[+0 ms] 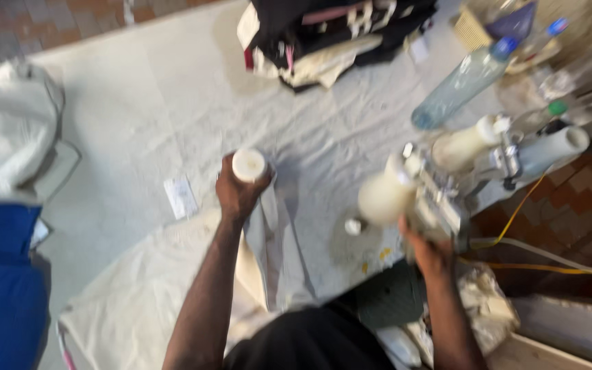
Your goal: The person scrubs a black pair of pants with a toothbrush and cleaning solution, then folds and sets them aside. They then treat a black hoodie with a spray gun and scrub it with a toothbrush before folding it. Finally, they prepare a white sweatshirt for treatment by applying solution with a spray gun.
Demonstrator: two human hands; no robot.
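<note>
My left hand [239,193] grips a fold of pale grey cloth [275,240] together with a short cream cylinder [249,164], held up over the white sheet-covered table [152,116]. My right hand [425,248] grasps the lower part of a metal device [440,199] fitted with cream bulb-shaped parts [385,197] at the table's right edge. The view is blurred, so the grip details are unclear.
A dark pile of folded fabric [337,34] lies at the far side. Clear plastic bottles [464,83] stand at the right. A blue cloth [1,288] and a white garment [8,130] lie at the left. Yellow cables [549,268] run over the brick floor.
</note>
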